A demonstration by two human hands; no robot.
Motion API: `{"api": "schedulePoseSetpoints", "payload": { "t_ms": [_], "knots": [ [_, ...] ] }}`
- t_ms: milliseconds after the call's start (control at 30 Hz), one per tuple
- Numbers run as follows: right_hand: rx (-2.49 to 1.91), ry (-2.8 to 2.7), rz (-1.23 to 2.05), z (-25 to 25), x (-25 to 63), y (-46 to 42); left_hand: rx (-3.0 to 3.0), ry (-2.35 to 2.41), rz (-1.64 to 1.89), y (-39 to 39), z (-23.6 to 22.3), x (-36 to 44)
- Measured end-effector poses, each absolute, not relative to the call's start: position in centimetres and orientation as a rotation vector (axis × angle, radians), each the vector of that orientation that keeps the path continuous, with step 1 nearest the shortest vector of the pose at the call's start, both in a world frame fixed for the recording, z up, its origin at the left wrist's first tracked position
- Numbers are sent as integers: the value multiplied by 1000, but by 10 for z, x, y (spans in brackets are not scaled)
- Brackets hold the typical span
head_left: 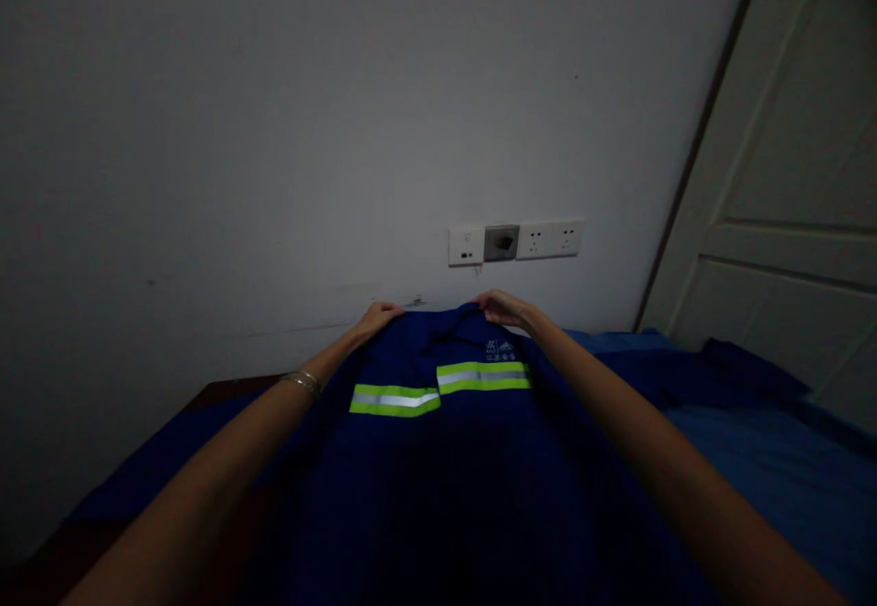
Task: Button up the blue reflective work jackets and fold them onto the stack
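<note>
A dark blue work jacket [411,446] with yellow-green and silver reflective strips across the chest lies spread before me. White printing shows above the right-hand strip. My left hand [378,317] grips the jacket at its upper left edge, fingers closed on the cloth. At the upper right, beside the collar, my right hand [503,306] pinches the fabric. The two strips sit at slightly different heights. Deep shadow hides most of the jacket's lower part. A bracelet [302,381] circles my left wrist.
A pale wall rises right behind the jacket, with a row of switches and sockets [515,242]. A panelled door [787,195] stands at the right. Blue cloth [760,469] and a darker folded garment [733,373] lie on the right. A dark brown surface [226,389] shows at left.
</note>
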State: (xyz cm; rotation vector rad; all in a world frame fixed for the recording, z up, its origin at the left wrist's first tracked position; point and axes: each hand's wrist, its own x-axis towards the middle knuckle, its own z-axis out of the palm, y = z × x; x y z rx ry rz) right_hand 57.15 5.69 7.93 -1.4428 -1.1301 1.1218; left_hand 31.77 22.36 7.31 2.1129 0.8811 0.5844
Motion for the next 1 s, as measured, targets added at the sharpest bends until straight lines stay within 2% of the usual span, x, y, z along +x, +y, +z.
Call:
{"api": "schedulePoseSetpoints", "payload": {
  "t_ms": [200,367,500,633,733,833,1000],
  "knots": [
    [-1420,-1160,1211,88,571,43,2248,656,190,212,98,310],
    [-1366,-1332,1231,103,571,23,2572,570,250,218,111,310],
    [-1415,-1374,1169,121,564,12,2895,691,409,204,115,306],
    [-1488,-1399,1126,134,548,10,3114,663,554,162,105,303],
    [-1500,-1489,1130,143,538,5,3249,536,401,136,87,301],
    [-1497,-1547,1139,151,532,-3,3301,652,243,130,70,300],
    [-1814,-1691,778,154,531,-11,3254,837,125,148,75,298]
  ]
}}
